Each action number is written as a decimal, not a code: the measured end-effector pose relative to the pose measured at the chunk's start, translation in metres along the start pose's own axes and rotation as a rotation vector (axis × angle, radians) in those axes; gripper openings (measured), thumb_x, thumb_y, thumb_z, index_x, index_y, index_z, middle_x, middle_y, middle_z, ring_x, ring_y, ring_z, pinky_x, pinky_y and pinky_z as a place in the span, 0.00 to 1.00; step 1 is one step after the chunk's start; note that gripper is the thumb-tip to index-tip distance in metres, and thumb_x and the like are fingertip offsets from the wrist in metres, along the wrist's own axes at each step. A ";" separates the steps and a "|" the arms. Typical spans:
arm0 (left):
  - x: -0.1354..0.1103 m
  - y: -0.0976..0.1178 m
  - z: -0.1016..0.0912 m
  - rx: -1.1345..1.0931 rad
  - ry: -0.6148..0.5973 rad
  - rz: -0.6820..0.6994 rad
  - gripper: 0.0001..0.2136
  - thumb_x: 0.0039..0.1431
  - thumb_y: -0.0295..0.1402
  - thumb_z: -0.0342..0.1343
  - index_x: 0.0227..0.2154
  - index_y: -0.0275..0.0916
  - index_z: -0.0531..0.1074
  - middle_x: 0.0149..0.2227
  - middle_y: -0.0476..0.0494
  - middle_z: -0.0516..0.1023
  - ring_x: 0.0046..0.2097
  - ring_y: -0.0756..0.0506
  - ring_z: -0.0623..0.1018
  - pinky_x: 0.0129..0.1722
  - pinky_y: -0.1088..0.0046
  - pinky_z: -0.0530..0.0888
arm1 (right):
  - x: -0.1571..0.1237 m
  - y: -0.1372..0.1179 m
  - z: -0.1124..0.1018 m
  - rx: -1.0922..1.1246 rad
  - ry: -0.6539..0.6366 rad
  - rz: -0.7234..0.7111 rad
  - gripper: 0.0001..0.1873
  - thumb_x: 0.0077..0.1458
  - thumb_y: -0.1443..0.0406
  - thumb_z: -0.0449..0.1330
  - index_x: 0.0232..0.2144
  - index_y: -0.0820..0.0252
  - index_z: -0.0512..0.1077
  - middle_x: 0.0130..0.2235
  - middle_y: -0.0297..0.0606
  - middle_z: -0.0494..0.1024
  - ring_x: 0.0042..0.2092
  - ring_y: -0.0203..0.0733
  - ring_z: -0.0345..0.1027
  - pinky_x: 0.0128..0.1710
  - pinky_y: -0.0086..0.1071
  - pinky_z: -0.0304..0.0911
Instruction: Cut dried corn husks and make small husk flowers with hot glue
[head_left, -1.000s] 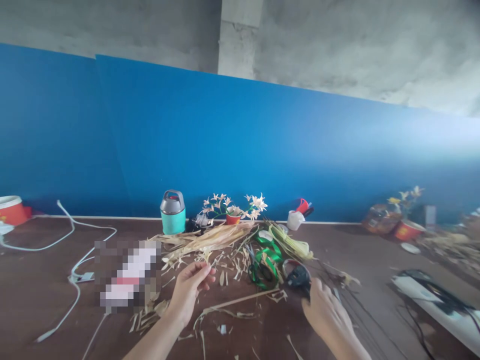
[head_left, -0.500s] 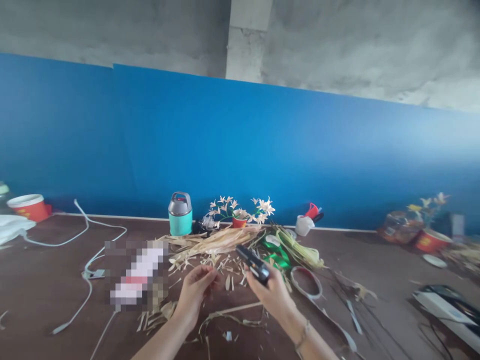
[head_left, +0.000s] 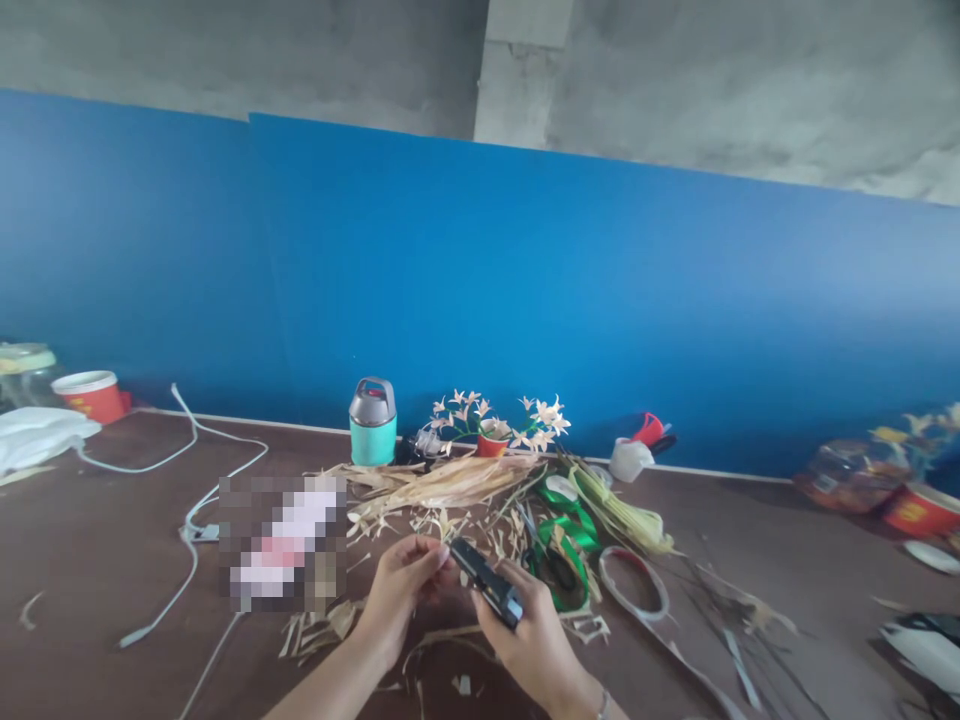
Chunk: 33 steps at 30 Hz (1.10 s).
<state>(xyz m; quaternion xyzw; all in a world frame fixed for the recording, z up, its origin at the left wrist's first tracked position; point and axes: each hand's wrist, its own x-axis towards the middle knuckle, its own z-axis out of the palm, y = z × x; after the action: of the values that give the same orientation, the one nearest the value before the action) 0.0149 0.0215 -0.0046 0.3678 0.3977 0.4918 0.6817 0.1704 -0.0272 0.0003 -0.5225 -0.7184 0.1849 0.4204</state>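
My left hand (head_left: 405, 592) is closed in a pinch, thumb against the forefinger. Anything between its fingertips is too small or hidden to make out; a pale husk piece (head_left: 444, 523) shows just beyond them. In my right hand (head_left: 525, 625) is a long black stapler-like tool (head_left: 484, 580), its far end pointing up and left, close to the left fingertips. Whether that end touches them I cannot tell. Beyond both hands lie scattered husk scraps (head_left: 499, 530) and a bundle of dry husks (head_left: 450, 482). Green ribbon (head_left: 574, 530) lies right of the tool.
At the back stand a teal flask (head_left: 373, 430) and a small red pot (head_left: 493, 440) with pale flowers (head_left: 544, 420). A tape roll (head_left: 634, 585) and green strips (head_left: 615, 505) lie right. White cable (head_left: 187, 590) runs left; a blue panel (head_left: 525, 280) closes the back.
My right hand has brought the black tool left and down, so its far end is now beside my left fingertips. The view has shifted slightly, moving the table things rightward.
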 end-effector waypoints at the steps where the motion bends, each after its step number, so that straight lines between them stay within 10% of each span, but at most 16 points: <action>1: 0.000 0.000 0.000 0.001 -0.002 -0.002 0.12 0.40 0.37 0.65 0.19 0.34 0.69 0.17 0.50 0.71 0.19 0.53 0.67 0.19 0.80 0.60 | 0.000 -0.001 0.000 0.007 0.000 -0.002 0.05 0.53 0.68 0.53 0.29 0.60 0.69 0.30 0.38 0.74 0.33 0.40 0.68 0.35 0.29 0.63; 33: 0.000 -0.001 0.001 -0.033 -0.026 -0.029 0.12 0.40 0.36 0.65 0.21 0.35 0.69 0.18 0.50 0.74 0.20 0.54 0.70 0.18 0.82 0.63 | 0.000 -0.002 -0.001 0.019 -0.005 -0.047 0.18 0.50 0.73 0.53 0.44 0.58 0.71 0.41 0.43 0.77 0.43 0.44 0.71 0.44 0.33 0.65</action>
<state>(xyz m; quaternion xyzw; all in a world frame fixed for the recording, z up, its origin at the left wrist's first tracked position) 0.0159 0.0214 -0.0053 0.3572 0.3859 0.4835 0.6998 0.1696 -0.0279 0.0026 -0.5011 -0.7298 0.1829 0.4276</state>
